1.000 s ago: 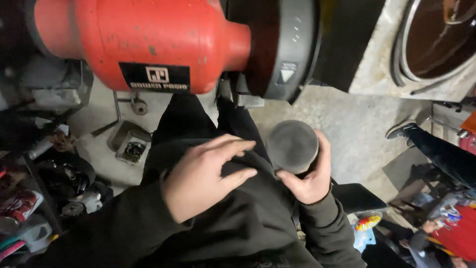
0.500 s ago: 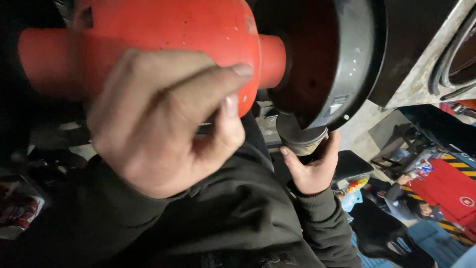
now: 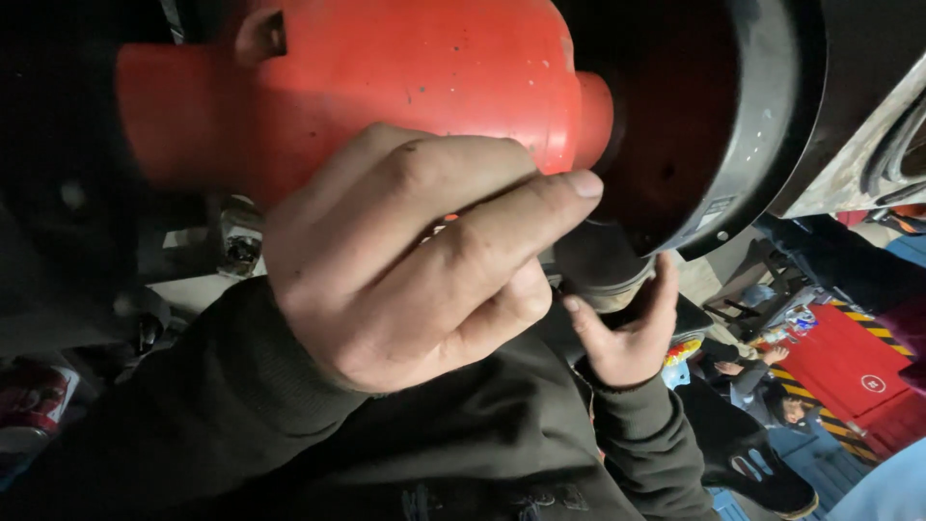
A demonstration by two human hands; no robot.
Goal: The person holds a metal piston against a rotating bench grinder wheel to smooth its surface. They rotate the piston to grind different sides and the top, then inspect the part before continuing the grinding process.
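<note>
1. Head view looks down past a red bench grinder (image 3: 405,87) whose motor housing fills the top of the picture, with a dark round wheel guard (image 3: 762,125) at its right end.
2. The left hand (image 3: 415,260) is raised close to the camera, in front of the red housing. Its fingers are curled loosely inward, the fingertips drawn toward the palm, and nothing shows between them; whether it touches the housing cannot be told.
3. The right hand (image 3: 627,328) is lower and farther away, beneath the wheel guard. It cups a grey metal cylinder (image 3: 603,270) from below, with the thumb up along the cylinder's right side and the fingers wrapped round its left.
4. The cylinder sits just under the guard's lower rim, to the right of the left hand and apart from it.
5. Both arms wear dark sleeves (image 3: 231,405), and a dark garment fills the lower middle of the picture.
6. At the lower right lie a red panel with striped edging (image 3: 849,367) and a black shoe (image 3: 762,473).
</note>
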